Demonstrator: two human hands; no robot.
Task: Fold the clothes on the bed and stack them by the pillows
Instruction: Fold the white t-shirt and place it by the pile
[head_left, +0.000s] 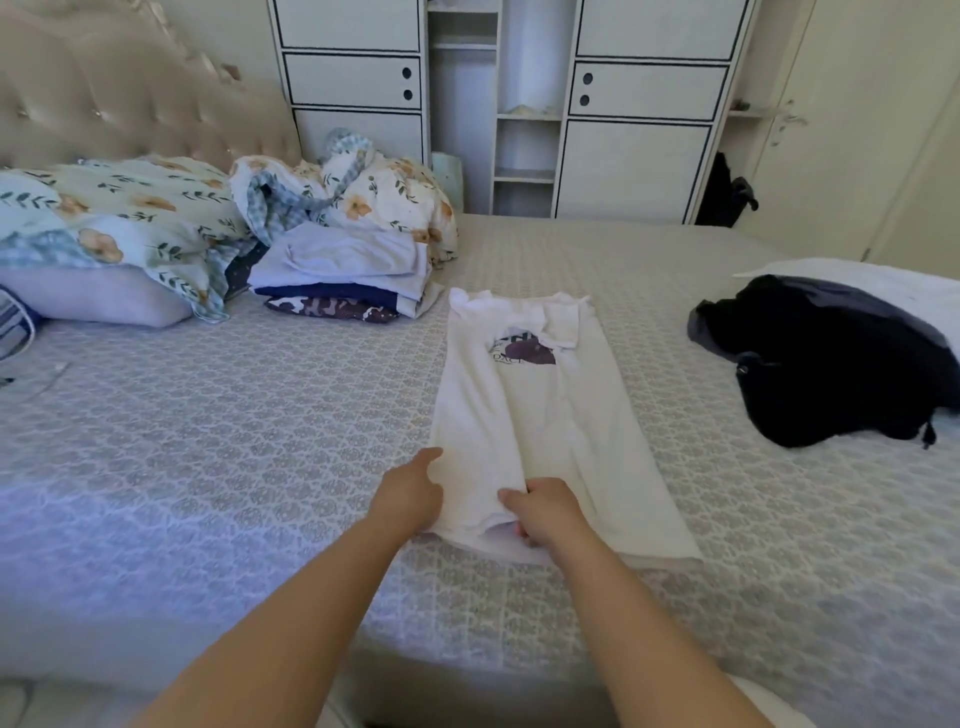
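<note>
A white T-shirt (550, 415) with a dark print lies lengthwise on the bed (260, 415), its sides folded in to a long strip. My left hand (410, 493) grips the near left corner of its hem, thumb on top. My right hand (545, 506) pinches the hem at the middle, fingers curled under the cloth. A stack of folded clothes (343, 275), white over navy over a camouflage piece, sits by the pillows (104, 296). A black garment (826, 358) lies crumpled at the right.
A floral quilt (156, 208) is bunched over the pillows against the tufted headboard (104, 93). A white wardrobe (519, 104) stands beyond the bed. A white cloth (909, 291) lies behind the black garment. A door (831, 130) is at the far right.
</note>
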